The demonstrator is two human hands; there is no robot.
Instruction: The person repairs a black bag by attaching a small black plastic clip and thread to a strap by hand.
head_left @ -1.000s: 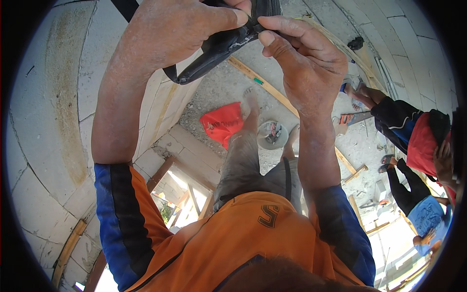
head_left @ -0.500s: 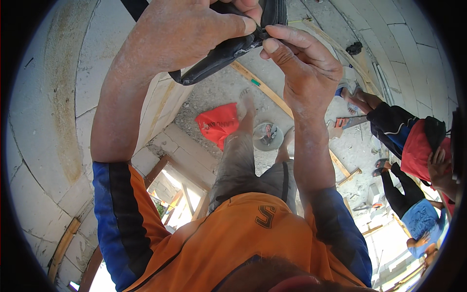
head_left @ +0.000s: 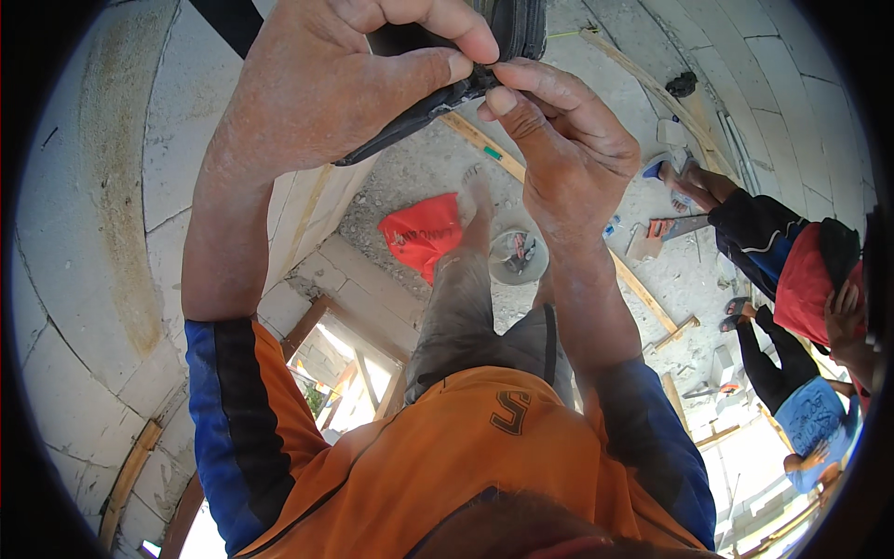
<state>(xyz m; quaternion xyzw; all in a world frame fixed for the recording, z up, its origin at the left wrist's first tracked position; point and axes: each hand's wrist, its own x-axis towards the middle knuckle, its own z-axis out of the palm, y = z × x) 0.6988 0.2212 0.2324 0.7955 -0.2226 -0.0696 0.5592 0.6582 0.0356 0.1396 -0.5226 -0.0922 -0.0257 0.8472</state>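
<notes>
Up at the top of the view is a black bag with an edge that looks like a zipper; the upper part runs out of the picture. My left hand comes at it from the left, thumb and forefinger closed together at the bag's edge. From the right, my right hand pinches the same edge between thumb and forefinger, its fingertips close beside the left ones. Whatever small part lies between the fingertips is too hidden to name. A black strap stretches out to the upper left.
Below me a red bag and a grey bucket with tools inside stand by my feet. A long wooden batten and a handsaw lie on the dusty floor. Two people are at the right. Pale block walls surround the area.
My left forefinger has come down into view beside the thumb, and both hands have shifted slightly left. The bag's lower edge has tilted a little.
</notes>
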